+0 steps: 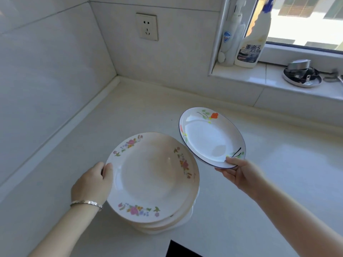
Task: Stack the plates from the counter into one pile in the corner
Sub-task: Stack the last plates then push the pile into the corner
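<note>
My right hand [239, 173] pinches the blue-rimmed plate [209, 136] by its near edge — up and right of the stack [154, 179], whose rim my left hand [92, 184] grips.

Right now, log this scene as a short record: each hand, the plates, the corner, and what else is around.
left hand: grips the left rim of the top plate of the plate pile
right hand: holds the blue-rimmed plate by its near edge, tilted, off the counter
pile: several floral plates, on the counter
corner: no plates there yet
windowsill: two bottles, metal dish
wall: socket
</note>
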The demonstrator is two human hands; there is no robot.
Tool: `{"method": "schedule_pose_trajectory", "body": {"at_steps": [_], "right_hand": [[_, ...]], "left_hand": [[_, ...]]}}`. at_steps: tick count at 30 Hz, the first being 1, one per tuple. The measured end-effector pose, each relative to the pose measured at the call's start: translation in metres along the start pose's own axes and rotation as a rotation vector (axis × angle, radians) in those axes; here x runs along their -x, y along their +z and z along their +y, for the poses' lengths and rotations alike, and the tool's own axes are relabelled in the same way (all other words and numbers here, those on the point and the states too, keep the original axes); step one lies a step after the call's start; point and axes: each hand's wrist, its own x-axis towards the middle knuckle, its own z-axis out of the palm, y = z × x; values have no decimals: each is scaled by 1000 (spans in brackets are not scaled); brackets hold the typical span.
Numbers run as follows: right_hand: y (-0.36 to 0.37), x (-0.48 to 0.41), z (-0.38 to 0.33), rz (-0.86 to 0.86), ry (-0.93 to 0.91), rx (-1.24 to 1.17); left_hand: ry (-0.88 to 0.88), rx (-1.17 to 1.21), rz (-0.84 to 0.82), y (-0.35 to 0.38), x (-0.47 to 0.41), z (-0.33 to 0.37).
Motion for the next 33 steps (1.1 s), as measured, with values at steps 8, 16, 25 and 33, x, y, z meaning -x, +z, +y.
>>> {"method": "schedule_pose_trajectory", "body": {"at_steps": [8,16,25,33], "right_hand": [[1,-2,6,9,-5,34],[9,18,6,3,-143,293],[53,32,29,-119,-113,609],[78,30,38,-145,-98,756]], "left_hand": [[67,-132,-71,6,1,-5],[-244,898,-201,24,17,13],[-296,1082,-160,24,19,15],[-353,1144,-125,26,18,17]]}}
